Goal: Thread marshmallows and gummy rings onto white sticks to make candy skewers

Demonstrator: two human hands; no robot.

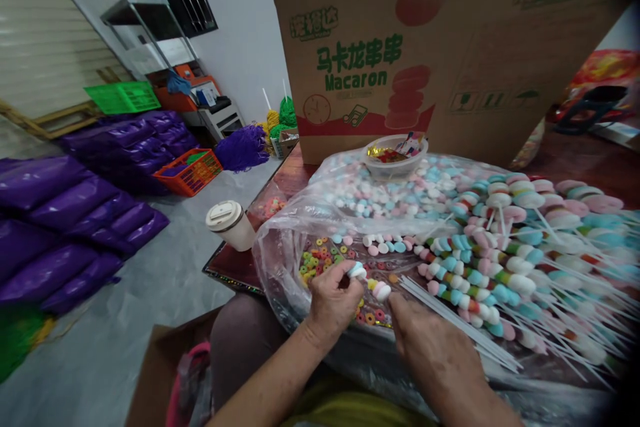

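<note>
My left hand (334,299) pinches a blue and white candy piece (357,271) between thumb and fingertips. Close by on the right, my right hand (430,340) has its fingers closed at the end of a short row of pink, white and yellow candies (379,289); the stick is mostly hidden. Coloured candy rings (320,257) lie around and behind my left hand. Bare white sticks (460,323) lie beside my right hand. Finished-looking candy skewers (500,267) are piled at the right. Loose pastel candies (400,193) fill clear plastic behind.
A large cardboard box (350,107) stands at the back of the table. A clear bowl (395,155) of wrapped pieces sits before it. A lidded cup (231,225) is at the left table edge. Purple bags (65,227) and an orange basket (189,173) are on the floor.
</note>
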